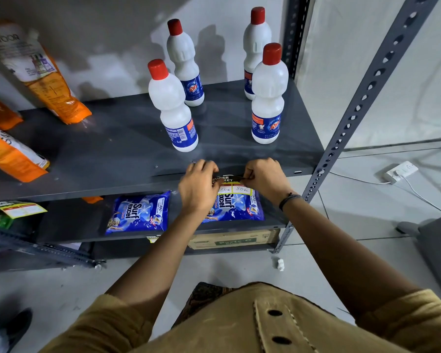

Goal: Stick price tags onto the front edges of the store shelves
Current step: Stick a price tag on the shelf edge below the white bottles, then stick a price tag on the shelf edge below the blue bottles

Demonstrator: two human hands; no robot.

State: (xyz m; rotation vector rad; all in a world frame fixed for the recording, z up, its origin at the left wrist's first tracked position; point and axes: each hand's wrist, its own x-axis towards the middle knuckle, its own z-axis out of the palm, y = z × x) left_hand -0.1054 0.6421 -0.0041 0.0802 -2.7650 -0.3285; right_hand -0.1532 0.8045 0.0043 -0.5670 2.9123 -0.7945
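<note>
A price tag (233, 187) with a black header and yellow-bordered white price boxes hangs at the front edge of the dark grey shelf (127, 186), below the bottles. My left hand (197, 186) pinches its left end and my right hand (264, 178) pinches its right end, both pressed against the shelf edge. Another price tag (23, 208) hangs tilted from the same edge at the far left. A third tag (153, 238) sits on the edge of the shelf below.
Several white Rin bottles (172, 108) with red caps stand on the shelf behind my hands. Orange pouches (38, 72) lie at the left. Blue Surf Excel packs (139, 212) rest on the lower shelf above a cardboard box (234, 241). A perforated upright (351, 118) stands at right.
</note>
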